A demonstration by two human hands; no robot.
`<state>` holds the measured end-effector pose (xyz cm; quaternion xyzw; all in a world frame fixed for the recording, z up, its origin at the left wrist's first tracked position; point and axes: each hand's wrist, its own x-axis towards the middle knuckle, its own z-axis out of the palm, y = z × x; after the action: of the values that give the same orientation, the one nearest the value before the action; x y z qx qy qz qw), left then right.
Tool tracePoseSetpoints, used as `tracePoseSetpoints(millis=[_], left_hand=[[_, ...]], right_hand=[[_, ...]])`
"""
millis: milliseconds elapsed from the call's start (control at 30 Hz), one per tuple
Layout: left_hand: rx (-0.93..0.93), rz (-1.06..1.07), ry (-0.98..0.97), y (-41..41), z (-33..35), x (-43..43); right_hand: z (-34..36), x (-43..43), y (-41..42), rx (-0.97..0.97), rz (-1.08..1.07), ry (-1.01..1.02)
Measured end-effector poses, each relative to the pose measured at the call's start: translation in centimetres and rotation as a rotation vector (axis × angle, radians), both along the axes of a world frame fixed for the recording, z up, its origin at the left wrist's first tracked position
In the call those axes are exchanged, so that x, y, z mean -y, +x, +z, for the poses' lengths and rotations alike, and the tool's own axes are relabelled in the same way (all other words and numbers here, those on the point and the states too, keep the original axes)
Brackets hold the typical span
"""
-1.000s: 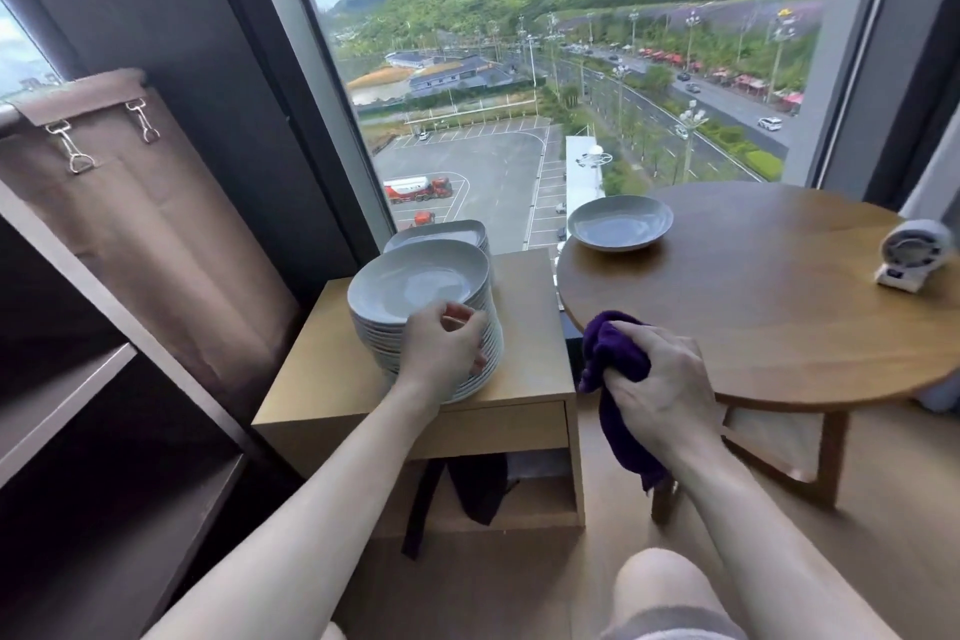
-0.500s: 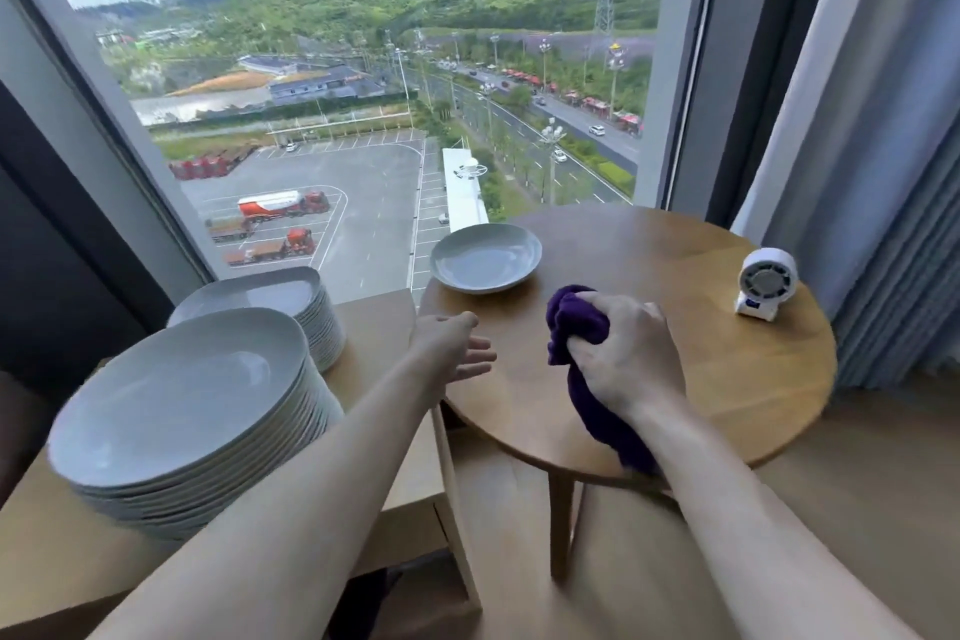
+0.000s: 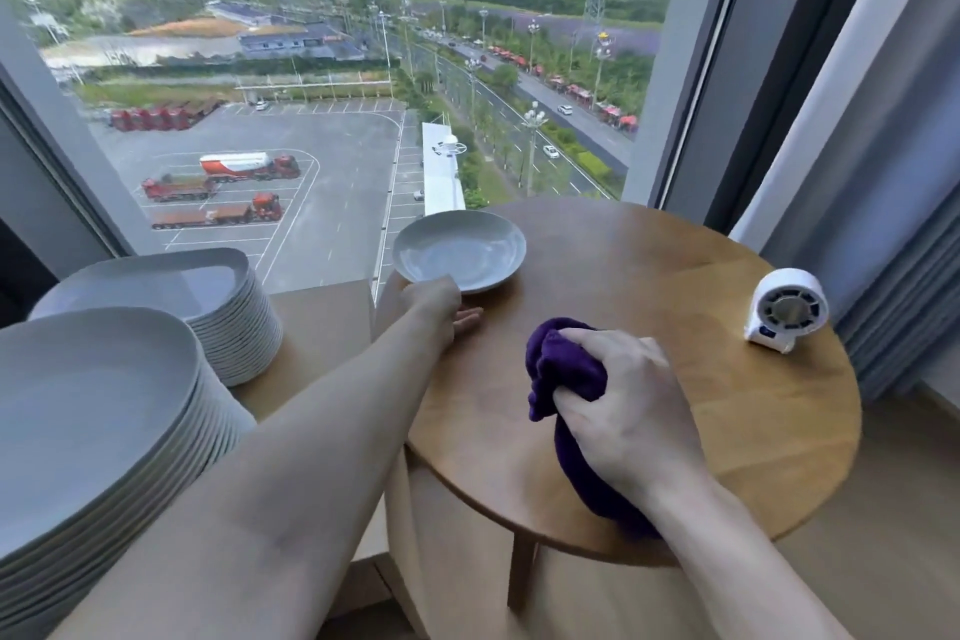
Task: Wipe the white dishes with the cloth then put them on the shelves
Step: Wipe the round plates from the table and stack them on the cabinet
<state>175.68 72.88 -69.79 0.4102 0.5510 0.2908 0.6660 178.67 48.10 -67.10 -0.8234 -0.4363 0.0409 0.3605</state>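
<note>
Reaching forward since half a second ago, the left hand [image 3: 434, 299] now lies at the near rim of the shallow white dish [image 3: 460, 252] at centre frame, fingers flat on the round wooden table [image 3: 649, 265]; whether it has pinched the rim yet I cannot tell. The right hand [image 3: 628, 416], lower centre, stays fisted round the bunched purple cloth [image 3: 569, 372]. I'd judge this the pick-up before wiping: the dish holds nothing, and the near plate stack [image 3: 88, 405] and far plate stack [image 3: 156, 281] wait at left, with no shelves in view.
</note>
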Motion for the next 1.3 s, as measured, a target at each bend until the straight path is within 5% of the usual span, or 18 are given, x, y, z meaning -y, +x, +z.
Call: tracePoseSetpoints(millis=[333, 833, 1100, 1300], left_hand=[[0.296, 0.259, -0.06, -3.3, 1.9, 3.5], [0.546, 0.012, -0.104, -19.8, 2.9, 19.3], [0.473, -0.193, -0.077, -33.3, 3.9, 27.2], [0.43, -0.136, -0.029, -40.7, 4.8, 28.8]], right_hand=[[3.2, 5.4, -2.6, -0.07, -0.032, 0.049], [6.0, 11.1, -9.8, -0.08, 0.029, 0.136], [6.1, 11.0, -16.5, -0.001, 0.203, 0.043], [3.1, 10.6, -24.0, 0.112, 0.589, -0.199]])
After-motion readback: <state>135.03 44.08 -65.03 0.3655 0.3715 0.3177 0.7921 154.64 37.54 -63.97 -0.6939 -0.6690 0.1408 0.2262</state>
